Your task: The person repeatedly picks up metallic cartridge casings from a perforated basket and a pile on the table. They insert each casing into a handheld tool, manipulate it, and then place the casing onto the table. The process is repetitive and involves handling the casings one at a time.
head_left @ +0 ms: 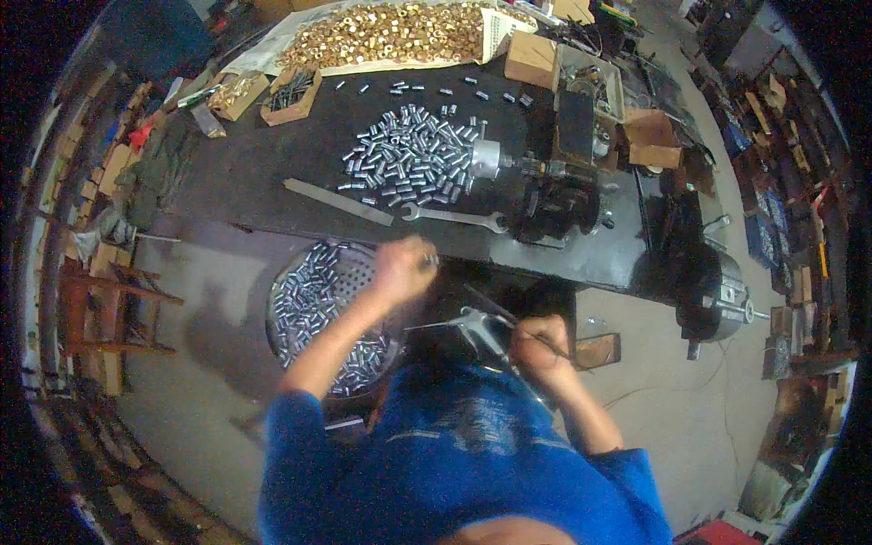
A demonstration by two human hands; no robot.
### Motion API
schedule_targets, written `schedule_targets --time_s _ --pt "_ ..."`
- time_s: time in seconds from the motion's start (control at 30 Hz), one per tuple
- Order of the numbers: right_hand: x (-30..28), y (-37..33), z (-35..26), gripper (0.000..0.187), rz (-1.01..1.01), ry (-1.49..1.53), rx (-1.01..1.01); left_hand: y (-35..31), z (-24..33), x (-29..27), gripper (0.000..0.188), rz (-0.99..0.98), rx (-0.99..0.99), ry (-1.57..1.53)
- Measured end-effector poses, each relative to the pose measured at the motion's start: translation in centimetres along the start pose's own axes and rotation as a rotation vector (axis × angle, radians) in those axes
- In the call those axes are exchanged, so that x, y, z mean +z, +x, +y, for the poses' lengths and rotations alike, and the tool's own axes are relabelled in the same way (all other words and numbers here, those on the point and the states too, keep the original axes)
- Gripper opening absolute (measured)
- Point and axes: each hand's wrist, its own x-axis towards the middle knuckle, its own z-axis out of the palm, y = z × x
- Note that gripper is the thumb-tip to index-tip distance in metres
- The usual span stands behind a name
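Before the blue shirt, the right hand grips a thin dark rod. Near the perforated basin of metal sleeves, the left hand curls round a small metal piece. Beyond, a wrench and heaped sleeves lie on the worktop.

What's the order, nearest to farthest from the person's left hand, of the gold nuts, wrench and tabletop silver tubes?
In the head view:
1. Wrench, just beyond the left hand.
2. Tabletop silver tubes, behind the wrench.
3. Gold nuts, far side of the table.
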Motion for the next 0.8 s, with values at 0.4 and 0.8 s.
schedule_targets --time_s 0.4,0.8 --pt "0.4 1.2 -0.4 0.028 0.043 0.012 -0.014 8.3 1.7 -4.0 0.024 0.029 -0.255 -0.404" --pt "3.4 1.9 2.7 0.024 0.039 -0.166 0.044 -3.9 7.2 0.9 0.017 -0.298 -0.533 -1.127"
